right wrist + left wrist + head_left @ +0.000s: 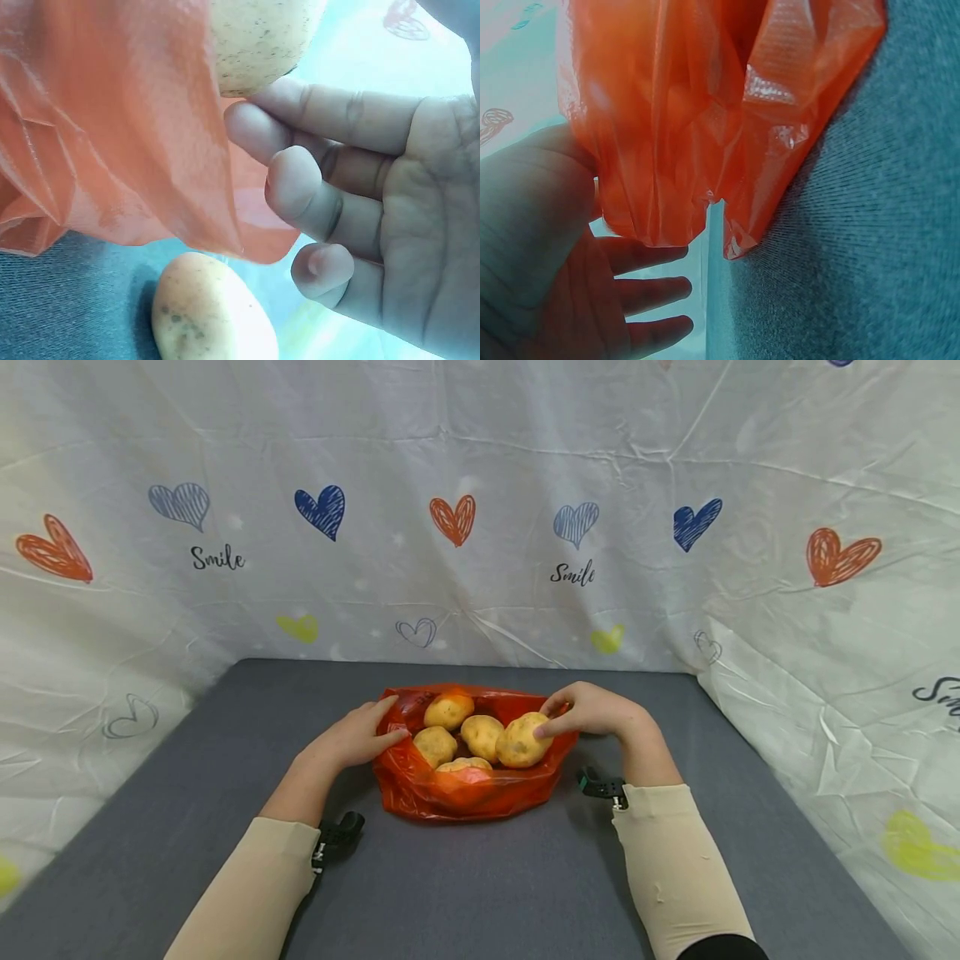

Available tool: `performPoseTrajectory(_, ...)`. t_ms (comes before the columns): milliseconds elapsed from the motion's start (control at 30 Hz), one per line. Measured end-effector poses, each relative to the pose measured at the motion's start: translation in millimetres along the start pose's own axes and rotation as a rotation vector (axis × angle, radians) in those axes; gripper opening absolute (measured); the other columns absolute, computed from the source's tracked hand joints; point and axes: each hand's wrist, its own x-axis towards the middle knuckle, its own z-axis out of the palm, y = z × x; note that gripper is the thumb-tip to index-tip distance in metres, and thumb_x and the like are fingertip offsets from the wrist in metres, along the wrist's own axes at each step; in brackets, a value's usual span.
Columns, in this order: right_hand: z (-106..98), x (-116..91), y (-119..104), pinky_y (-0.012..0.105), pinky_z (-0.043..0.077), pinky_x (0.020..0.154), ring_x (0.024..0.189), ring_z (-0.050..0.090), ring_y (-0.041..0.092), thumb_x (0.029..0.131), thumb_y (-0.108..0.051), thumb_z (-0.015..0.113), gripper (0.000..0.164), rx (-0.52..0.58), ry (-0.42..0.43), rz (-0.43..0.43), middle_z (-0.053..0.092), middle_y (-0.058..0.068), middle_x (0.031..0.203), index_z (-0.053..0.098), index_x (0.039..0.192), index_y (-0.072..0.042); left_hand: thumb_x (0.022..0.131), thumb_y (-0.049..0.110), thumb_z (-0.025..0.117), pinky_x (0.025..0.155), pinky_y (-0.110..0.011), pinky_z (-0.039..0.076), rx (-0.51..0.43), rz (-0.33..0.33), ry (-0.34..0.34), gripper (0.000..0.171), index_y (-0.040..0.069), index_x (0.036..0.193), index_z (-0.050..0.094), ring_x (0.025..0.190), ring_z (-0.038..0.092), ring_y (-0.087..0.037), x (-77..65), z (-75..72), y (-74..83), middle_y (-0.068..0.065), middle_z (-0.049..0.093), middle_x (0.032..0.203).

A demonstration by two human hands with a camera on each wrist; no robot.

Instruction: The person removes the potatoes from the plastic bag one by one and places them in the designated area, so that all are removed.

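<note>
An orange-red plastic bag (pixel 465 806) stands with its mouth spread, holding several yellow potatoes (pixel 435 746). My left hand (pixel 351 737) holds the bag's left rim, the thumb lying over the edge; in the left wrist view three lower fingers of that hand (pixel 577 292) stretch out below the plastic. At the bag's right side, my right hand (pixel 594 708) pinches a large potato (pixel 521 742) over the mouth between thumb and fingers. The right wrist view shows this potato (pixel 262 45) at the fingertips, its upper part cut off by the frame.
Another potato (pixel 199 307) lies on the grey cloth outside the bag, below the right hand in the right wrist view; the hand hides it from the head camera. A white sheet with printed hearts (pixel 457 585) hangs behind and beside the grey table (pixel 450 893).
</note>
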Motion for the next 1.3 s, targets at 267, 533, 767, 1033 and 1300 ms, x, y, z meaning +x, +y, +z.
performPoseTrajectory(267,-9,-7,1,0.041,0.051,0.088,0.099,0.060,0.024,0.081,-0.050,0.085,0.059,0.083,0.064,0.020,0.068,0.008,0.112,0.072,0.123,-0.011,0.103,0.046,0.059,0.115,-0.066,0.026,0.003,-0.001,0.000,0.079,0.001,0.161,0.027,0.145,0.030,-0.051,0.0,0.3,0.0,-0.032,0.033,0.158)
performPoseTrajectory(533,-21,-16,8,0.034,0.045,0.075,0.089,0.055,0.025,0.085,-0.044,0.084,0.050,0.115,0.172,-0.061,0.062,0.007,0.101,0.072,0.117,-0.008,0.103,0.044,0.059,0.115,-0.066,0.027,0.004,0.001,-0.005,0.079,0.001,0.161,0.027,0.144,0.031,-0.051,-0.9,-0.4,1.7,-0.032,0.033,0.158)
performPoseTrajectory(767,-30,-22,19,0.031,0.042,0.072,0.085,0.053,0.023,0.086,-0.043,0.084,0.048,0.135,0.239,-0.076,0.059,0.008,0.100,0.071,0.115,-0.007,0.103,0.046,0.059,0.115,-0.066,0.027,0.005,-0.005,-0.007,0.080,0.002,0.161,0.028,0.144,0.032,-0.051,0.0,0.2,1.8,-0.032,0.033,0.158)
performPoseTrajectory(1033,-36,-30,30,0.036,0.046,0.082,0.096,0.055,0.026,0.089,-0.042,0.081,0.055,0.168,0.284,-0.027,0.060,0.012,0.114,0.066,0.127,-0.005,0.103,0.046,0.059,0.115,-0.066,0.026,0.003,-0.007,-0.010,0.079,0.002,0.161,0.028,0.144,0.031,-0.051,-0.3,0.5,2.2,-0.032,0.033,0.158)
performPoseTrajectory(1300,-42,-35,46,0.038,0.047,0.087,0.104,0.056,0.028,0.092,-0.040,0.079,0.058,0.204,0.312,0.002,0.060,0.013,0.120,0.061,0.134,-0.003,0.103,0.045,0.059,0.115,-0.067,0.025,0.007,-0.008,-0.011,0.078,0.002,0.161,0.028,0.145,0.029,-0.051,0.5,1.9,1.1,-0.032,0.032,0.159)
